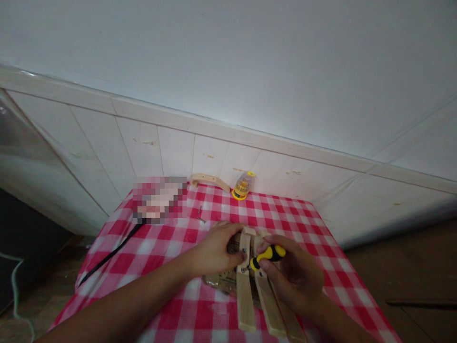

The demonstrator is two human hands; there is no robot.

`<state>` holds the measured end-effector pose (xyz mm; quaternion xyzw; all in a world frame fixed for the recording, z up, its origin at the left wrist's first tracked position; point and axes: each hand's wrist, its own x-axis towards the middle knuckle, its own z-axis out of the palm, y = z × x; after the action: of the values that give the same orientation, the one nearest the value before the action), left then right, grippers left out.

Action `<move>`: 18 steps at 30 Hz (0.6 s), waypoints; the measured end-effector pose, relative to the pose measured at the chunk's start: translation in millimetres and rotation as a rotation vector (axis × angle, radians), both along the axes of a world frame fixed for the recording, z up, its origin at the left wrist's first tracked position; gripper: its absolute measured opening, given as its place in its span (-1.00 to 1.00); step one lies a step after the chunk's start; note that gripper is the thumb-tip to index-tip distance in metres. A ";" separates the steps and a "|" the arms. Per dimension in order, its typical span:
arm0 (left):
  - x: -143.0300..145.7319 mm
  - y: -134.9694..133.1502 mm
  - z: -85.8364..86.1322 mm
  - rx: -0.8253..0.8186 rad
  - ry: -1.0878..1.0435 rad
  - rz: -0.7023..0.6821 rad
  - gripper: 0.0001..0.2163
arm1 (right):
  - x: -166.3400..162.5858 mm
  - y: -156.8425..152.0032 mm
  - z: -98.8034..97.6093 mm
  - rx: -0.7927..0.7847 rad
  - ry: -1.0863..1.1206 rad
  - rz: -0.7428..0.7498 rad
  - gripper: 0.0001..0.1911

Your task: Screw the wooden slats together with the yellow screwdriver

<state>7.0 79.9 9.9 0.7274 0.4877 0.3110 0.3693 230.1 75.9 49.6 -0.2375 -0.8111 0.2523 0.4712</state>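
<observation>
1. Wooden slats [246, 302], our landmark: lay side by side over red-and-white checked cloth [193, 309].
2. Left hand [212, 252]: we saw it partly curled, holding the leftmost slat, thumb against it.
3. Right hand [298, 269]: we saw it closed round a yellow-and-black screwdriver [274, 253], angled over the slats.
4. Beyond the slats, we listed: two loose screws [200, 209], one curved wooden piece [210, 180], one yellow-capped clear container [244, 186].

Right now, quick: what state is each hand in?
Left hand: thumb and fingers spread against the wooden piece; whether it grips cannot be told.
Right hand: closed, holding the yellow-and-black screwdriver.
</observation>
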 end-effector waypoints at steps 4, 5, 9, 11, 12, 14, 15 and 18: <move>0.4 0.5 -0.4 0.018 -0.011 -0.007 -0.52 | 1.3 -2.1 3.1 -0.001 -0.059 0.044 -0.39; 0.5 0.6 -0.4 0.020 -0.013 -0.006 -0.53 | 1.6 -2.3 1.7 0.000 -0.059 0.036 -0.39; 0.6 0.7 -0.6 0.012 -0.010 -0.009 -0.58 | 1.0 -0.4 -9.3 -0.009 -0.027 -0.067 -0.49; 0.4 0.7 -1.1 0.011 -0.013 -0.011 -0.58 | -0.3 1.1 -14.0 -0.018 0.003 -0.080 -0.55; 0.4 0.7 -1.5 0.014 -0.017 -0.010 -0.58 | -1.2 1.7 -15.7 -0.021 0.017 -0.083 -0.57; 0.2 0.9 -2.1 0.025 -0.033 -0.007 -0.56 | -3.1 2.6 -17.7 -0.024 0.039 -0.098 -0.60; 0.2 1.0 -2.3 0.030 -0.041 -0.008 -0.55 | -4.0 2.8 -18.2 -0.027 0.046 -0.106 -0.61; 0.2 1.3 -1.9 0.035 -0.060 -0.016 -0.58 | -6.4 3.2 -19.1 -0.057 0.078 -0.120 -0.64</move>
<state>7.2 81.2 8.0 0.7280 0.4651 0.3379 0.3735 223.7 79.1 30.5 -0.2888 -0.7690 0.2558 0.5098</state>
